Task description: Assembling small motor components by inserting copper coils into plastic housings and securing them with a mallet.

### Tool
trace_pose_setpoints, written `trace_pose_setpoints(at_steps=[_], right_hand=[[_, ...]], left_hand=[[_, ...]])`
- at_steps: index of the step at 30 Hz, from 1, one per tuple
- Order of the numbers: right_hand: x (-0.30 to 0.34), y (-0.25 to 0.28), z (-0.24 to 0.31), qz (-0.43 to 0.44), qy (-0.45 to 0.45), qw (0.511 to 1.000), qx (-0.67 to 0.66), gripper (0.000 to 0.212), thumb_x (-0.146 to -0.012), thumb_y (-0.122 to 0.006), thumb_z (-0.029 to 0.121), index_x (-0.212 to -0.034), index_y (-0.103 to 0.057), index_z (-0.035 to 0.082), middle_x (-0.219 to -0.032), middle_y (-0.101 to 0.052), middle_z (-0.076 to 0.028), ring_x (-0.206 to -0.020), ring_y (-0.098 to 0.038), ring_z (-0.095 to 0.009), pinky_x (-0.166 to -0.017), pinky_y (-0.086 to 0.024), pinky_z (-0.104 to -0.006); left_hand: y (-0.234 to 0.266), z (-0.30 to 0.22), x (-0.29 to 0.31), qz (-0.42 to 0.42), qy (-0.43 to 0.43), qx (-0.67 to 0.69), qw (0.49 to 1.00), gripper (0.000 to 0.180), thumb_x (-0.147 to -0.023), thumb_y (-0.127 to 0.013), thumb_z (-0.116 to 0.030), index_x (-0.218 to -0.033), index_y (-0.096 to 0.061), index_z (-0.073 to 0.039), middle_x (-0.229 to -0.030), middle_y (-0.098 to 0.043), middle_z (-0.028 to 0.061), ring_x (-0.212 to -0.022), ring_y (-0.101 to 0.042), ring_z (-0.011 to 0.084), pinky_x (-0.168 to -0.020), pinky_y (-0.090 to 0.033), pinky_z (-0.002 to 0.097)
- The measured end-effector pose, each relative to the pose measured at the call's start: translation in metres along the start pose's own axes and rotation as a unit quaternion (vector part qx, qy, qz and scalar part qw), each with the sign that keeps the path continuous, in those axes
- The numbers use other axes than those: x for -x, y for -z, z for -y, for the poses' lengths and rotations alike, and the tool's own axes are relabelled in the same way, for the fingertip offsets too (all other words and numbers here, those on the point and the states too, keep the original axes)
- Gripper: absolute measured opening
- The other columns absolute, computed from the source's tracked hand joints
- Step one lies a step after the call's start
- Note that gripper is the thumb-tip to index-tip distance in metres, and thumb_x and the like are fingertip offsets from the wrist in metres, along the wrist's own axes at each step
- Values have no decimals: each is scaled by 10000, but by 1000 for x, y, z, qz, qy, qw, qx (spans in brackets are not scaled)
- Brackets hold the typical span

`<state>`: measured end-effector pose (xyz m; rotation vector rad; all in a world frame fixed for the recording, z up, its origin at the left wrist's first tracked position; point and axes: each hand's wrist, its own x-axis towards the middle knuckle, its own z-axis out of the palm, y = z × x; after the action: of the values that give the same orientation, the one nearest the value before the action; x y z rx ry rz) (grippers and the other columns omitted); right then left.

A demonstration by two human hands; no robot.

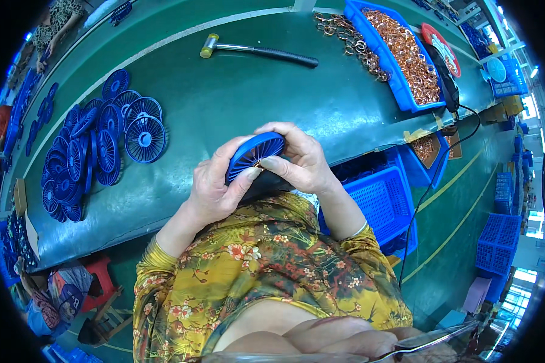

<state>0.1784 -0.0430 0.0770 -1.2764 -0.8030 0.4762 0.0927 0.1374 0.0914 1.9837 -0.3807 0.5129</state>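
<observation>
Factory workshop: long green workbench (212, 91), hammer (257, 51), crates (378, 199)

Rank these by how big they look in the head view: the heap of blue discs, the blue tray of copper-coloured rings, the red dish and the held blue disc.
1. Heap of blue discs
2. Blue tray
3. Held blue disc and red dish: unranked, too close, and the disc sits nearer the camera.

I hold the grille (252, 156), a round blue disc with a smooth rim and thin spokes, tilted steeply above the near side of the desk (206, 103). Over that same side, a small copper bit (259, 164) shows against the spokes, mostly hidden.
</observation>
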Motion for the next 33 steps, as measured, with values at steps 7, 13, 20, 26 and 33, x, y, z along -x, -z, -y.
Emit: trace_pose_setpoints(at_steps=[7, 13, 20, 26, 33], right_hand=[[-15, 5, 3, -111, 166, 926, 320, 475, -767, -752, 196, -1197, -609, 51, -1145, -621, -136, -1048, -583, -320, -914, -475, -406], [-12, -2, -8, -145, 238, 833, 478, 378, -644, -801, 245, -977, -704, 94, -973, -621, -48, -923, -546, -256, -812, -446, -380], [-12, -6, -12, -130, 272, 846, 440, 327, -633, -805, 222, -905, -703, 73, -896, -618, -27, -884, -559, -229, -770, -431, -362], [-8, 7, -4, -11, 292, 899, 326, 252, -731, -760, 187, -961, -716, 94, -997, -624, -53, -1062, -557, -265, -908, -436, -406], [-7, 2, -8, -89, 148, 975, 140, 457, -874, -631, 87, -1310, -510, 25, -1208, -533, -152, -1176, -490, -268, -1011, -388, -364]], left_hand=[[-18, -2, -11, -60, 209, 172, 961, 426, -920, -616, -190, -1269, -466, 3, -1096, -619, 106, -979, -615, 155, -852, -496, 287], [-23, -2, -9, -92, 305, 354, 879, 397, -995, -491, -258, -1293, -440, -1, -1104, -580, 63, -956, -566, 99, -848, -486, 250], [-13, -1, -3, -81, 354, 400, 842, 375, -979, -525, -241, -1259, -475, 4, -1070, -593, 52, -922, -563, 87, -815, -490, 239], [-3, -17, -7, 30, 298, 346, 889, 467, -915, -640, -234, -1265, -464, 20, -1102, -587, 57, -996, -561, 100, -878, -472, 264], [-14, -6, -5, 2, 169, 129, 977, 476, -897, -637, -175, -1297, -439, -9, -1092, -631, 125, -975, -637, 195, -846, -507, 314]])
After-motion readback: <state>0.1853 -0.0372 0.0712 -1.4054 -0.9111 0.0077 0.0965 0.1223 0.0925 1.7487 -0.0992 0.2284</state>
